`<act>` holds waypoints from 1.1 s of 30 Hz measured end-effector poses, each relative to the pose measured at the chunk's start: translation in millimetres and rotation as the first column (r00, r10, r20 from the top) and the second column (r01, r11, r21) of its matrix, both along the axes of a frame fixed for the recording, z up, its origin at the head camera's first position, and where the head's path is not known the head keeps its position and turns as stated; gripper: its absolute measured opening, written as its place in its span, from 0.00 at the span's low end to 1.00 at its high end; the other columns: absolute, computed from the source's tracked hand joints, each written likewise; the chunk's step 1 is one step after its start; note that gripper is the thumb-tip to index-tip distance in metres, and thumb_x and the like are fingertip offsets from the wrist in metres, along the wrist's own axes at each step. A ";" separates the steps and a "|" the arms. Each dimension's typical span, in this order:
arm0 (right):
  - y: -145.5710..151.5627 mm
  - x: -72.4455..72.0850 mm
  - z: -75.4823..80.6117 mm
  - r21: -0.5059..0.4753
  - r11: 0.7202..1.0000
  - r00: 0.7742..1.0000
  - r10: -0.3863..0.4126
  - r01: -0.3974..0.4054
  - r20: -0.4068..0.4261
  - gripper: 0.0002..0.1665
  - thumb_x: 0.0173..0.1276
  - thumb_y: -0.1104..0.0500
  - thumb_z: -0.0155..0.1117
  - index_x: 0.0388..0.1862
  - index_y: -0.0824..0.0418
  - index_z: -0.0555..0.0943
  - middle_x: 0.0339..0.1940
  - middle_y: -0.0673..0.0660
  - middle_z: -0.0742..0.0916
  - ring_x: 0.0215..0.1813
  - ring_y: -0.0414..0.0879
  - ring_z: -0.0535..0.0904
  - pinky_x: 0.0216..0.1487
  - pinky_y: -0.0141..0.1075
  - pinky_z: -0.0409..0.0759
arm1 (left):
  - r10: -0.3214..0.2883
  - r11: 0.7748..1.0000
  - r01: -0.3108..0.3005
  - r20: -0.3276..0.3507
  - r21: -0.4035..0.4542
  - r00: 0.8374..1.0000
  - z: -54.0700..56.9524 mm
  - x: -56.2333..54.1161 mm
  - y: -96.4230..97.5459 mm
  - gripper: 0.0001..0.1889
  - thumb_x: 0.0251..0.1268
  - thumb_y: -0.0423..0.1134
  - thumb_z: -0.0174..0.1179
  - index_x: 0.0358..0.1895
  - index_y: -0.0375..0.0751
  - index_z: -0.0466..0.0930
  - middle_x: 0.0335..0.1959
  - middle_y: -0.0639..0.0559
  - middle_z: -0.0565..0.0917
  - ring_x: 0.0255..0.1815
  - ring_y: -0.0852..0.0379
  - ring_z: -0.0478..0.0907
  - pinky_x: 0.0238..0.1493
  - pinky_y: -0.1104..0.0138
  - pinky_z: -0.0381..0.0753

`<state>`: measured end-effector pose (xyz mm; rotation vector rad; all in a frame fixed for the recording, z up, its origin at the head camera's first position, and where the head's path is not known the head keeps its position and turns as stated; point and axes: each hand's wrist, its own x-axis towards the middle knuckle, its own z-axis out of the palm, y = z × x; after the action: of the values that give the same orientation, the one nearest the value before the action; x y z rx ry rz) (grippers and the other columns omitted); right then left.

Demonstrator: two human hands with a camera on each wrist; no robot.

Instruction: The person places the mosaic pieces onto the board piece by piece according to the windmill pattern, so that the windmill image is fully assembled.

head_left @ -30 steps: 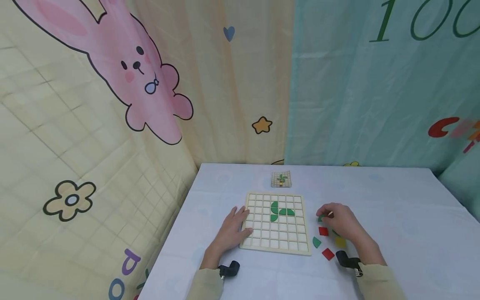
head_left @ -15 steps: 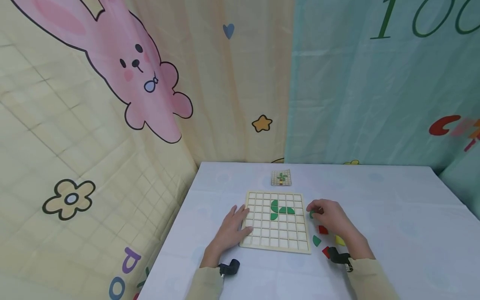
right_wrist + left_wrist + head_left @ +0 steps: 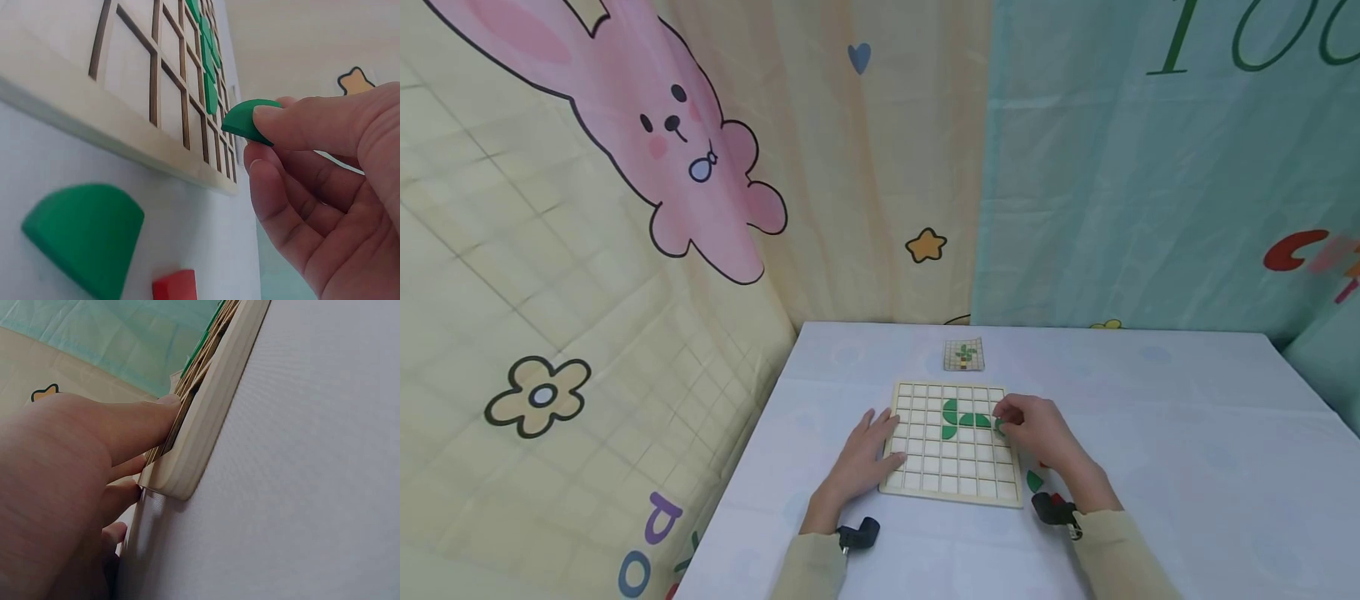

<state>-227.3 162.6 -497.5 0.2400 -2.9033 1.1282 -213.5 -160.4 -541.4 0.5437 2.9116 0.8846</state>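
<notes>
A light wooden grid board [image 3: 951, 475] lies on the table with several green pieces [image 3: 950, 410] set in its cells. My left hand [image 3: 859, 457] rests on the board's left edge, fingers spread; in the left wrist view the thumb [image 3: 144, 428] presses on the rim. My right hand [image 3: 1037, 429] is at the board's right edge, level with the row of green pieces. Between thumb and fingertips it pinches a green quarter-circle piece [image 3: 240, 119], held above the board's surface.
Right of the board lie a loose green quarter-circle piece [image 3: 87, 231] and a red piece [image 3: 176, 287]; the right forearm covers others there. Behind the board is a small pattern card [image 3: 964, 355] with a printed grid. Printed curtains hang behind the table [image 3: 1187, 417].
My right hand has carried the green quarter-circle piece left, from among the loose pieces to the board's right edge. My left hand has stayed on the board.
</notes>
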 end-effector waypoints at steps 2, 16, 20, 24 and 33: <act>-3.4 -0.9 -0.2 -0.003 1.000 1.000 0.009 -0.009 -0.012 0.10 0.64 0.70 0.70 0.42 0.60 0.86 0.34 0.49 0.86 0.38 0.45 0.80 0.42 0.42 0.83 | 0.001 1.000 -0.001 -0.002 -0.004 1.000 -0.6 -0.5 -0.1 0.36 0.71 0.54 0.58 0.78 0.47 0.61 0.81 0.52 0.56 0.82 0.46 0.40 0.77 0.46 0.47; -21.0 -6.6 -4.3 -0.050 0.997 0.998 0.053 -0.054 -0.028 0.09 0.64 0.69 0.70 0.38 0.57 0.88 0.33 0.47 0.86 0.38 0.43 0.80 0.42 0.41 0.81 | 0.006 1.000 -0.006 0.004 -0.005 1.000 -0.1 -0.2 0.2 0.37 0.70 0.55 0.59 0.78 0.47 0.62 0.81 0.52 0.56 0.82 0.46 0.40 0.77 0.45 0.47; -25.2 -8.1 -6.6 -0.075 0.995 0.998 0.058 -0.060 -0.028 0.08 0.65 0.68 0.70 0.39 0.57 0.88 0.35 0.48 0.87 0.39 0.43 0.81 0.43 0.41 0.82 | -0.001 1.000 0.001 0.005 0.012 1.000 2.2 1.1 0.6 0.37 0.70 0.54 0.59 0.78 0.46 0.62 0.81 0.51 0.57 0.82 0.44 0.41 0.77 0.44 0.48; -30.3 -10.3 -8.1 -0.091 0.993 0.997 0.075 -0.078 -0.035 0.07 0.65 0.67 0.70 0.40 0.58 0.88 0.36 0.49 0.87 0.39 0.43 0.81 0.43 0.41 0.82 | -0.009 1.000 0.009 -0.005 0.016 1.000 2.5 1.5 0.7 0.36 0.71 0.53 0.59 0.78 0.45 0.62 0.80 0.49 0.57 0.82 0.43 0.42 0.76 0.43 0.48; -43.0 -15.3 -8.1 -0.090 0.990 0.994 0.106 -0.109 -0.042 0.10 0.65 0.69 0.70 0.42 0.56 0.89 0.37 0.48 0.87 0.39 0.40 0.80 0.44 0.41 0.82 | 0.002 1.000 -0.003 0.012 0.013 1.000 2.8 1.9 0.9 0.36 0.71 0.54 0.58 0.78 0.47 0.62 0.81 0.52 0.56 0.82 0.45 0.40 0.77 0.45 0.47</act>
<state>-242.6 119.6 -505.6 0.4147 -2.8279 1.2557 -211.7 -159.5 -538.6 0.5337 2.8982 0.9044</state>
